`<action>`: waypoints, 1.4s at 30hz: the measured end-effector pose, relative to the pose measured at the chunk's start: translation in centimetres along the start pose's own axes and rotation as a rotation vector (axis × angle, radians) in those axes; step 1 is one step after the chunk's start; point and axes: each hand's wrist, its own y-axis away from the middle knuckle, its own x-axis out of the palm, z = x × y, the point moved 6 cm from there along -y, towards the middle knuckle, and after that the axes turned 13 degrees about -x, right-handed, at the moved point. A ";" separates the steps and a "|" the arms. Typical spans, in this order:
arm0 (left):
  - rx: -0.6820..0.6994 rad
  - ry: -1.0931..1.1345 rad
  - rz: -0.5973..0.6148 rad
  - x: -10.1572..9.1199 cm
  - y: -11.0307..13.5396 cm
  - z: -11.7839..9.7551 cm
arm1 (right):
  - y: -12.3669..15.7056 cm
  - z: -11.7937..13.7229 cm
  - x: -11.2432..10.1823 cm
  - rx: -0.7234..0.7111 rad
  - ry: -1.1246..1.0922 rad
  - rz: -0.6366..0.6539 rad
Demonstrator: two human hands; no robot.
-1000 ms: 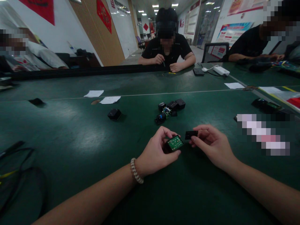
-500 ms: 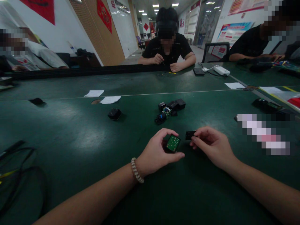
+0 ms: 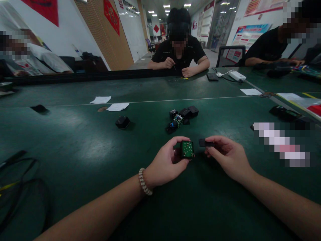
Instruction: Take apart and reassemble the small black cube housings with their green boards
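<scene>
My left hand [image 3: 167, 162], with a bead bracelet at the wrist, pinches a small black housing [image 3: 187, 149] whose green circuit board faces me. My right hand [image 3: 227, 156] holds a flat black cover piece [image 3: 204, 143] between thumb and fingers, just right of the housing. The two parts are a short gap apart, both a little above the green table [image 3: 82, 144].
A cluster of black parts and a small wired board [image 3: 181, 117] lies beyond my hands, with a lone black cube [image 3: 122, 122] to its left. Paper slips [image 3: 117, 106] lie further back. Black cables [image 3: 20, 180] lie at the near left. Other people sit across and at right.
My left hand has turned the housing so the green board stands more upright and faces me squarely. The right hand with the cover piece has barely moved.
</scene>
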 end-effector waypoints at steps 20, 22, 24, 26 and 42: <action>-0.091 -0.065 -0.062 -0.2 0.0 0.0 | -0.3 1.5 -0.1 -0.137 0.037 -0.050; -0.102 -0.079 -0.048 -0.2 -0.1 0.1 | -0.5 1.3 -0.1 -0.119 -0.005 -0.054; -0.105 -0.073 -0.044 -0.3 -0.1 0.1 | -0.4 0.9 0.1 -0.057 -0.037 -0.038; -0.106 -0.073 -0.050 -0.4 -0.1 0.1 | -0.4 0.6 0.2 -0.010 -0.064 -0.034; -0.088 -0.001 -0.088 -0.5 -0.3 0.2 | -0.2 0.1 0.2 0.036 -0.082 -0.034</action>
